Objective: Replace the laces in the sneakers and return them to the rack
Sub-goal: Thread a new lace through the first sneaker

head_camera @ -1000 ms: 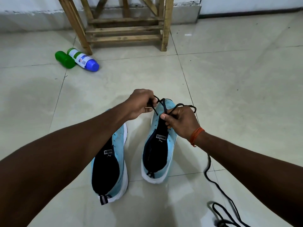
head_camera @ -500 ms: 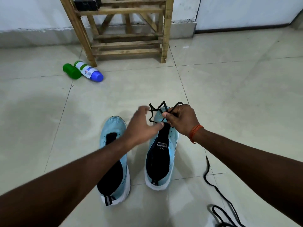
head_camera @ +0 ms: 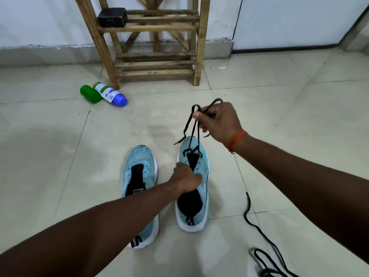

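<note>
Two light blue sneakers with black insides stand side by side on the tiled floor. The left sneaker [head_camera: 139, 172] has no lace. My left hand [head_camera: 187, 179] grips the tongue area of the right sneaker [head_camera: 201, 156]. My right hand [head_camera: 218, 121] is raised above its toe and pinches the black lace [head_camera: 192, 128], which runs taut down to the lowest eyelets. A second black lace [head_camera: 251, 220] lies loose on the floor at the right.
A wooden shoe rack [head_camera: 153, 43] stands against the far wall with a black box [head_camera: 112, 17] on a shelf. A green bottle [head_camera: 90, 94] and a white bottle with a blue cap [head_camera: 110, 94] lie on the floor by its left leg.
My right hand has lifted the lace up and away from the sneaker. My left hand let go of the lace and dropped onto the sneaker's tongue. The view tilted up toward the rack.
</note>
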